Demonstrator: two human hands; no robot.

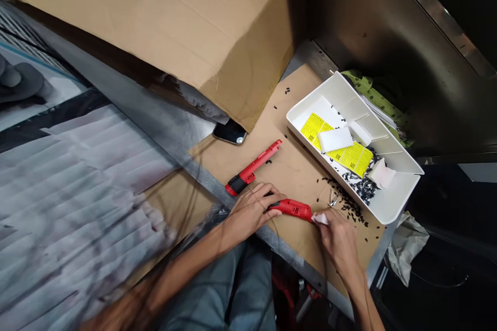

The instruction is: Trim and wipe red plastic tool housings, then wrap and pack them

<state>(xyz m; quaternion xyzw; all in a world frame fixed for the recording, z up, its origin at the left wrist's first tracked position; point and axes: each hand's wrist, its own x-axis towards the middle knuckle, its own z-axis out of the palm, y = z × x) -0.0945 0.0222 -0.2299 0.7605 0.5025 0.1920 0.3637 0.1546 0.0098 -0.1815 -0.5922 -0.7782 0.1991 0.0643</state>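
My left hand is closed round the rear of a red hand tool lying on a brown cardboard sheet. My right hand pinches a small white piece against the tool's front end. A second red and black tool lies on the cardboard just beyond my left hand. Small metal pieces rest just beyond my right hand.
A white divided tray to the right holds yellow labels, white pads and several small black parts. More black parts are scattered on the cardboard. A dark phone lies under the edge of a big cardboard box. Crumpled plastic hangs at right.
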